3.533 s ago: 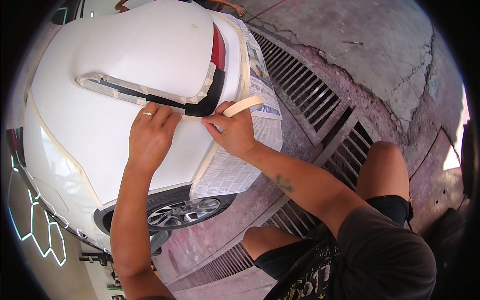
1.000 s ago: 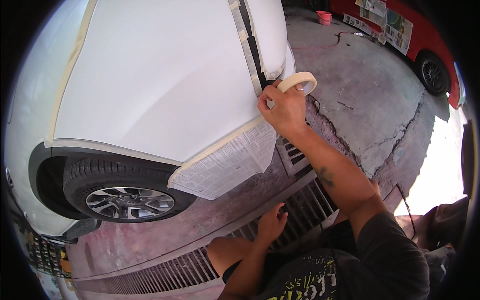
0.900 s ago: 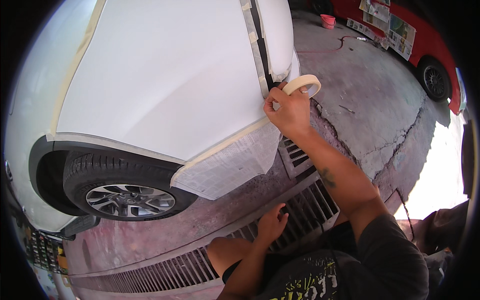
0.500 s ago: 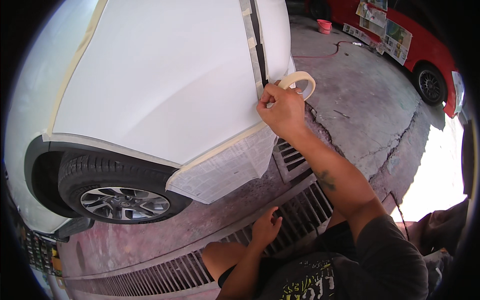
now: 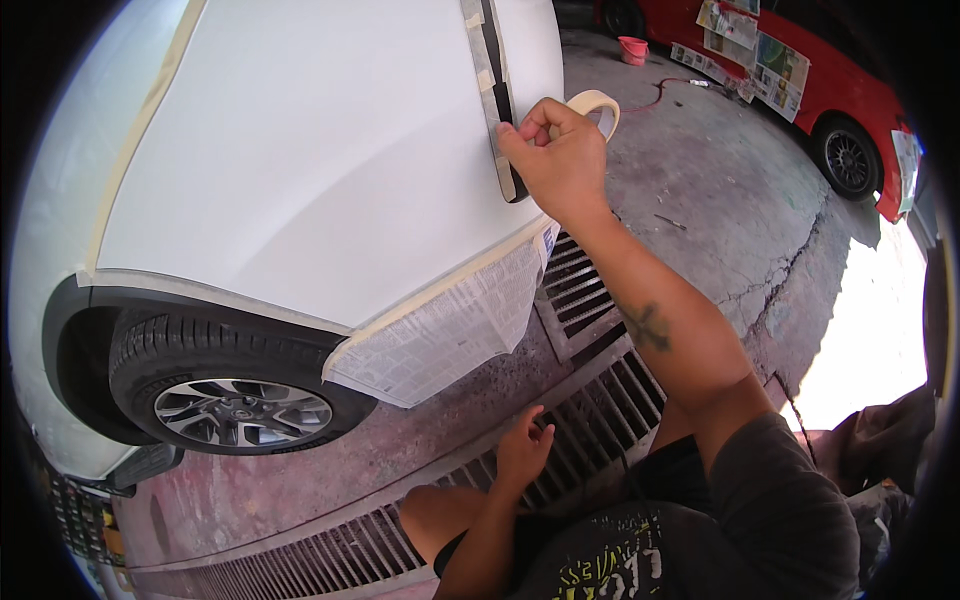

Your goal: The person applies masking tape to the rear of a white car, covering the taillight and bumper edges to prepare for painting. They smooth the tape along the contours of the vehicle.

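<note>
A roll of masking tape (image 5: 590, 99) is held by the curled fingers of the right hand (image 5: 563, 165). The black trim strip (image 5: 501, 98) lies just left of the fingertips, its long axis running up the view; the left hand (image 5: 522, 452), loosely open and empty, is held well below.

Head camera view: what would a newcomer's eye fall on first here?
Probably the big white car filling the upper left, with masking tape along its edges and a newspaper sheet taped to its lower corner. Next, the person's right hand near the centre, close to a dark, tape-edged strip, with a cream tape roll at it. At upper right, a red car stands out.
</note>
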`<action>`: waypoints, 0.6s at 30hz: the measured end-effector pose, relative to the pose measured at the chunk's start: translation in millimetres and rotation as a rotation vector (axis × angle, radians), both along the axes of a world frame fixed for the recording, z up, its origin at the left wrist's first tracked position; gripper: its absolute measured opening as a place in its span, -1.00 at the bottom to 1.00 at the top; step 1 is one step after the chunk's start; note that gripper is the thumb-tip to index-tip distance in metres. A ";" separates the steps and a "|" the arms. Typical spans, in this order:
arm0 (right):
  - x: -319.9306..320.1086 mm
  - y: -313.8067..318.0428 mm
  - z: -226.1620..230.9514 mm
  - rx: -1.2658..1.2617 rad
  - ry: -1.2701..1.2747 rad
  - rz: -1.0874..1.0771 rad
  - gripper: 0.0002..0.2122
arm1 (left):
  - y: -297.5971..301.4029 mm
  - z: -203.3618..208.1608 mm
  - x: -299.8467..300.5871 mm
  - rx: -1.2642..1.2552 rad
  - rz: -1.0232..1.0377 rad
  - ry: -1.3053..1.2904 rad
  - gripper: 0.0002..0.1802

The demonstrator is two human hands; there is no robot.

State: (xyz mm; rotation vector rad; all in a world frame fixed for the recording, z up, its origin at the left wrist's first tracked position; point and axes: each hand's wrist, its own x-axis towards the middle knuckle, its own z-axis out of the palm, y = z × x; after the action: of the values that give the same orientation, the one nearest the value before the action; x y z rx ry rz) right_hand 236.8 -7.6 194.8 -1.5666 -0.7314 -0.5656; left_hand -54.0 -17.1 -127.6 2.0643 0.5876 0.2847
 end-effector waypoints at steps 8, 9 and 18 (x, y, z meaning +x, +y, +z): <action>11.1 -13.9 -40.3 -0.016 -0.235 -0.040 -0.49 | 0.5 2.0 -4.6 -0.035 0.030 -0.026 -0.49; 13.4 -12.4 -43.5 -0.068 -0.282 -0.089 -0.49 | -0.2 2.4 -4.0 -0.045 0.030 -0.028 -0.49; 14.7 3.6 -53.0 0.112 0.137 0.004 -0.41 | 3.2 -2.1 -9.7 -0.051 0.044 -0.017 -0.50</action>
State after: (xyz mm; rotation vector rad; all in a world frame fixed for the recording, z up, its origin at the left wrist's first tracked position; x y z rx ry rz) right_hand 251.5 -3.9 141.8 -1.4841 -0.5896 -0.4829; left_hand -63.7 -13.9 -129.7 2.0001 0.6244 0.3089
